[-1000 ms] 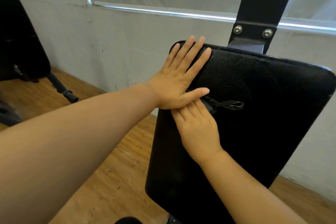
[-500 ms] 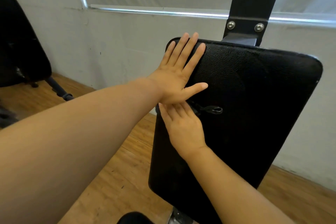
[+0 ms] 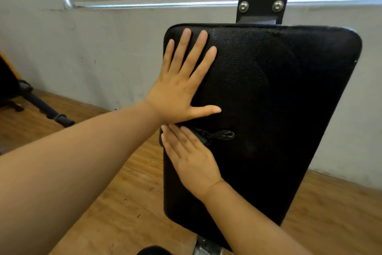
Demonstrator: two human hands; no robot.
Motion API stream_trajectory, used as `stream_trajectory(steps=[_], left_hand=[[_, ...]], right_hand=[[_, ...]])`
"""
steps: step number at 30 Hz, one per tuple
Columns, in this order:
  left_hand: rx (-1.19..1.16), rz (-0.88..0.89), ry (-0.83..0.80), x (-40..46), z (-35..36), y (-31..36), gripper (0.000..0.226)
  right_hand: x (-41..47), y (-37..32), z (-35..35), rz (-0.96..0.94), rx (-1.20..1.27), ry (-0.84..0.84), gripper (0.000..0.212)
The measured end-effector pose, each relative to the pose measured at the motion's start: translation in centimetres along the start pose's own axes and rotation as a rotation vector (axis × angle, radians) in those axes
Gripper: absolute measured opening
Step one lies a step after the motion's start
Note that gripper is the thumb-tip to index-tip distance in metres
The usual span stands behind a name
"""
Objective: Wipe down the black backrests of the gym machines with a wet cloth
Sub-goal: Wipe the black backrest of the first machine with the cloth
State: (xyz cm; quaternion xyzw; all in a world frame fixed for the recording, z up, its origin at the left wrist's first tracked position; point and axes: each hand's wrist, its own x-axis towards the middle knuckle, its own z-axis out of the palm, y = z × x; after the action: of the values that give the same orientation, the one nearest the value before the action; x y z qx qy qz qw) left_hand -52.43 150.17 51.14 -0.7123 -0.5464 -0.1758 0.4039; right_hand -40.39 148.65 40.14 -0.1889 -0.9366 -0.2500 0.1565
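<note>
The backrest [image 3: 268,110] is steadied near its top left corner by the flat, spread left hand [image 3: 182,91], while a dark cloth [image 3: 206,136] is pressed against it under the straight-fingered right hand [image 3: 192,155], evidently for wiping.

The black backrest [image 3: 279,110] is a tall, pebble-grained padded slab with rounded corners, standing near upright and filling the frame's centre toward 3 o'clock. A dark cloth [image 3: 203,138], mostly hidden, lies flat against its left half; a thin loop, seemingly the cloth's own, trails toward 3 o'clock.
</note>
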Motion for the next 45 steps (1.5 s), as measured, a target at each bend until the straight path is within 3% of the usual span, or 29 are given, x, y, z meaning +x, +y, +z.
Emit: stream_trajectory(steps=[5,8,11,15,17,20,23,25,30,35,39,45], left_hand=[[0.005,-0.002,0.018,0.2,0.6,0.0,0.095],[0.008,-0.017,-0.001,0.2,0.3,0.2,0.095],[0.005,-0.017,-0.019,0.0,0.3,0.3,0.096],[0.003,-0.028,-0.044,0.1,-0.2,0.3,0.097],[0.003,-0.027,-0.042,-0.1,-0.1,0.2,0.096],[0.007,-0.014,-0.029,-0.2,0.2,0.2,0.094],[0.019,-0.007,-0.015,-0.1,0.1,0.2,0.093],[0.02,0.008,-0.005,-0.1,0.0,0.2,0.09],[0.063,0.222,0.036,0.2,0.4,0.1,0.072],[0.096,0.234,0.037,0.2,0.5,0.1,0.069],[0.11,0.36,0.024,0.1,0.5,0.4,0.061],[0.099,0.436,0.023,0.1,0.7,0.5,0.06]], right_hand=[[0.9,0.6,-0.6,0.098,0.16,0.128,0.054],[0.3,0.3,-0.1,0.1,0.07,0.143,0.057],[-0.9,-0.2,0.4,0.019,-0.013,0.069,0.054],[-3.7,-1.0,0.6,-0.263,-0.088,-0.195,0.066],[-3.9,-1.0,0.2,-0.283,-0.088,-0.221,0.066],[-3.4,-0.4,0.7,-0.154,-0.106,-0.018,0.065],[-3.1,1.0,0.1,0.08,0.061,0.187,0.051],[-3.6,1.7,-0.1,0.113,0.071,0.242,0.05],[-5.0,1.5,1.3,0.139,0.044,0.277,0.051],[-6.5,0.7,3.0,0.065,0.054,0.219,0.054],[-7.1,0.9,3.1,0.014,0.062,0.152,0.054],[-6.9,2.5,1.2,0.101,0.028,0.264,0.049]])
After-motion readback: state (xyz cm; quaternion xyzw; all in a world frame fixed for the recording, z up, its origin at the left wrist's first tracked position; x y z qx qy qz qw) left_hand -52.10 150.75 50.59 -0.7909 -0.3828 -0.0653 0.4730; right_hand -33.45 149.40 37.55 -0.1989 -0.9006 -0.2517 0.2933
